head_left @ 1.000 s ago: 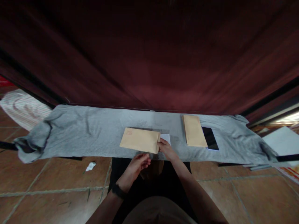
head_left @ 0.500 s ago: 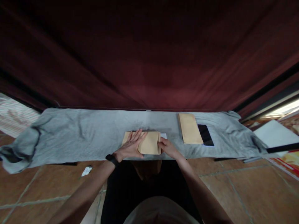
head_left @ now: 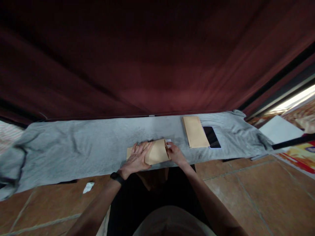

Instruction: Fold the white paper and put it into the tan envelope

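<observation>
Two bare hands met at a tan envelope, which lay on a grey cloth beneath the left palm and reached across to the right fingertips. The left hand, a dark band around its wrist, was spread flat over the envelope's left part. The right hand had its fingers curled at the open end; whether they pinched the paper edge or reached inside, I could not tell. That mouth gaped next to them, its upper layer bowed up from the lower one, and what the envelope held was hidden. A white sheet showed just beyond the right fingertips, but whether any of it was inside was unclear. Farther to the right of the right hand lay more tan envelopes, seemingly stacked, their contents out of sight, with a dark-screened phone beside them.
</observation>
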The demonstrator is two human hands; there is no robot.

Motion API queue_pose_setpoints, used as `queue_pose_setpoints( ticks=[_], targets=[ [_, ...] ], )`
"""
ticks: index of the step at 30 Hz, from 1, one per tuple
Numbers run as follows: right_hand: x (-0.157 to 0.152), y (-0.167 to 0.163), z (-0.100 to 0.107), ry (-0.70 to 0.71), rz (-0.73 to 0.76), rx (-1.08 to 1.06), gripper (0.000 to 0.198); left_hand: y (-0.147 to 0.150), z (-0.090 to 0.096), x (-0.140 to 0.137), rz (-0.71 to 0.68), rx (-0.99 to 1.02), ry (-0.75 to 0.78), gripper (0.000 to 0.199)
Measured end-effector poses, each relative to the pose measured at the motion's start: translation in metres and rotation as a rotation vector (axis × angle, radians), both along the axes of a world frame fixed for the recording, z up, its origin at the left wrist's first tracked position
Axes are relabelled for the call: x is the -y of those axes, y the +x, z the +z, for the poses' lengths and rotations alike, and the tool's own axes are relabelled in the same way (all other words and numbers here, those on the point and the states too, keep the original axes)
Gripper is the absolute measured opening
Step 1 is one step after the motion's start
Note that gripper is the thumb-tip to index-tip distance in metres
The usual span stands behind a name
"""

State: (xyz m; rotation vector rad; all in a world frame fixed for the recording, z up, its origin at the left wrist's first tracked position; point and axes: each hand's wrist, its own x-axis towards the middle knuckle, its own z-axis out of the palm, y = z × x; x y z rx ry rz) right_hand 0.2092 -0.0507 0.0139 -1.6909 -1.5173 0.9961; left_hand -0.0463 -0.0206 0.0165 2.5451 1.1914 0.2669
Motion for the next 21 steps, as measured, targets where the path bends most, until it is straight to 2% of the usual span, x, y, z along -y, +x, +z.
queue_pose_setpoints(
  ticks=[3,6,9,11,14,17,21],
  targets=[
    [0.008,-0.002,-0.002,0.089,-0.063,0.175,0.038,0.003,-0.007,0.005,0.027,0.021,0.01,0.13],
    [0.015,-0.003,0.003,0.13,-0.081,0.266,0.028,0.006,-0.009,0.007,0.033,0.033,0.015,0.129],
    [0.017,-0.001,0.01,0.148,-0.056,0.35,0.016,0.007,-0.006,0.008,0.024,0.025,0.039,0.128],
    [0.017,0.0,0.013,0.151,-0.009,0.362,0.017,0.008,-0.004,0.009,0.016,0.019,0.058,0.127],
    [0.014,0.002,0.014,0.074,0.049,0.119,0.022,0.008,-0.003,0.009,0.016,0.022,0.073,0.125],
    [0.011,0.006,0.016,-0.043,0.097,-0.192,0.017,0.008,-0.003,0.009,0.015,0.031,0.07,0.122],
    [0.005,0.013,0.021,-0.084,0.141,-0.329,0.006,0.01,-0.001,0.009,-0.009,0.06,0.043,0.117]
  ],
)
